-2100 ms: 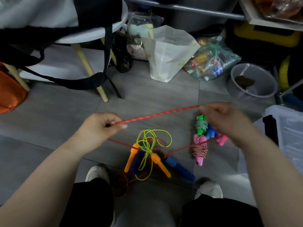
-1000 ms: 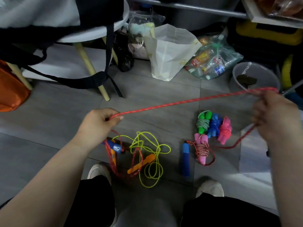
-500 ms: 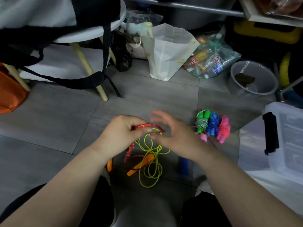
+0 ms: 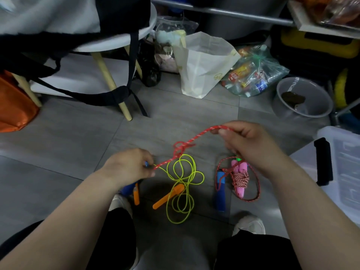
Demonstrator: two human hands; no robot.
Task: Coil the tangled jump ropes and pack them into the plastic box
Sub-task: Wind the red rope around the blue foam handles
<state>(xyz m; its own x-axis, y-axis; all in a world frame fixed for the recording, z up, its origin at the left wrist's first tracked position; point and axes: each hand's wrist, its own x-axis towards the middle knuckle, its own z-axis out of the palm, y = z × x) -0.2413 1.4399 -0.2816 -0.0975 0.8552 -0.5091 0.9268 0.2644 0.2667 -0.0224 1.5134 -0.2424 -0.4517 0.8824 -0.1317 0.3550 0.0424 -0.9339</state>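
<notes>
A red jump rope [image 4: 190,142] runs taut between my hands, with a knotted loop near its middle. My left hand [image 4: 129,167] grips one end along with a blue handle. My right hand [image 4: 247,141] pinches the rope higher up. More of the red rope loops down round a second blue handle [image 4: 220,189] on the floor. A yellow-green rope [image 4: 183,184] with orange handles lies tangled between my feet. A coiled pink-handled rope [image 4: 240,177] lies under my right wrist. The clear plastic box [image 4: 346,172] with a black latch stands at the right.
A stool leg [image 4: 111,82] with black bag straps stands at the back left. A white paper bag [image 4: 202,63], a clear bag of bottles [image 4: 253,75] and a grey bowl [image 4: 303,98] line the back. My white shoes [image 4: 249,224] flank the ropes.
My hands met over the yellow rope half a second ago and have drawn apart again. The red rope now shows a knotted loop between them, and my right hand is raised.
</notes>
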